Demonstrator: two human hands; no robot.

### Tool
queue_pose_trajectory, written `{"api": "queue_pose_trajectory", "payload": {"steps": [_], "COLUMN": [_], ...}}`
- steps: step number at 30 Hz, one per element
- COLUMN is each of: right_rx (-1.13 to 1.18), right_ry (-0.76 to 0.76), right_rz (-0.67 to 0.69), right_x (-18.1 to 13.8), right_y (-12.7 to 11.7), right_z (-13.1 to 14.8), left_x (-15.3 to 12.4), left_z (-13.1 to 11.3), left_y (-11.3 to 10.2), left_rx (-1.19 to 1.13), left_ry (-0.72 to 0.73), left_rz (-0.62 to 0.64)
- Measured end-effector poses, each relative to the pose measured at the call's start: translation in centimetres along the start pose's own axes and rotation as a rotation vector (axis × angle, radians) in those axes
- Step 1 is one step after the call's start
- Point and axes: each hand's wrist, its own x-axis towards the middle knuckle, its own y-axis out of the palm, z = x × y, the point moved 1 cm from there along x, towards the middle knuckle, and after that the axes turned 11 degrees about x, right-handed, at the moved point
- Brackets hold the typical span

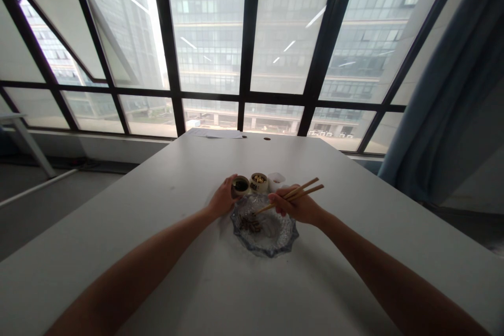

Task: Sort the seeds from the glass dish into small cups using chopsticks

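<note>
My right hand (295, 205) is closed on a pair of wooden chopsticks (305, 189), their tips reaching down over a clear glass bowl (289, 244) with a scalloped rim. Small dark brown pieces (251, 223) lie in the bowl's left part, just below the tips. Whether the tips pinch anything is too small to tell. Behind the bowl's left rim, my left hand (223, 197) wraps round the side of a small round cup (240, 186) with dark contents. Beside that cup stands a similar cup (259, 182) with light, nut-like pieces. A small whitish container (276, 179) is partly hidden behind my right hand.
The white table (177, 283) runs away toward large windows. Sheets of paper (220, 134) lie at its far edge near a dark round hole (266, 139). A blue curtain (425, 131) hangs at the right, and another white table's leg (33, 147) shows at the left.
</note>
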Motion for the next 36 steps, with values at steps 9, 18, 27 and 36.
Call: {"api": "queue_pose_trajectory", "payload": {"steps": [9,18,27,36], "right_rx": [0.206,-0.231,-0.074,-0.037], "right_ry": [-0.087,-0.145,-0.113,-0.133], "right_rz": [-0.599,-0.336,-0.380,-0.435], "right_x": [1.4,1.9,0.4,1.1], "right_y": [0.8,1.7,0.4,1.2], "right_z": [-2.3,-2.0,-1.4,-1.1], "left_x": [-0.1,-0.2,-0.1,-0.1], "left_z": [0.0,-0.4,0.2,0.4], "left_y": [0.0,-0.3,0.2,0.3], "left_rx": [0.003,-0.013,-0.024,-0.008], "left_ry": [0.026,0.019,0.018,0.012], "left_rz": [0.001,0.006,-0.005,-0.006]}}
